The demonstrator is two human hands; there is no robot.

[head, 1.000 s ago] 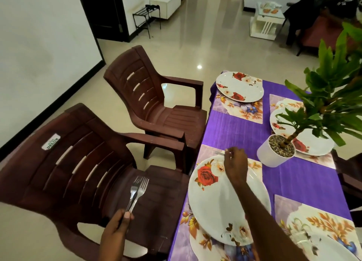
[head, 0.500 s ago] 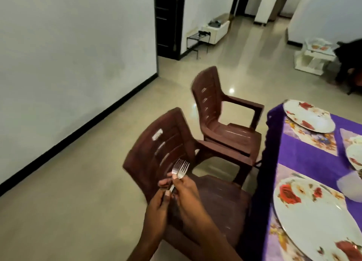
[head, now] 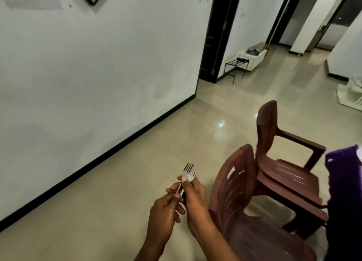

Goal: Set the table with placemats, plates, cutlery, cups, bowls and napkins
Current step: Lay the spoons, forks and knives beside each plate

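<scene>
Between both hands point(head: 182, 206), upright forks point(head: 188, 172).

Two forks point(head: 188, 173) upright between both hands — left hand point(head: 165, 211) low on the handles, right hand point(head: 195, 198) just above — left of the near chair point(head: 235, 202); second chair point(head: 274, 153) behind it, table edge point(head: 344, 182) right.

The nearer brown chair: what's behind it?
Behind the nearer brown chair stands a second brown chair, then shiny floor running to a dark doorway. The nearer chair's back hides part of the second chair's seat and its legs on that side.
</scene>
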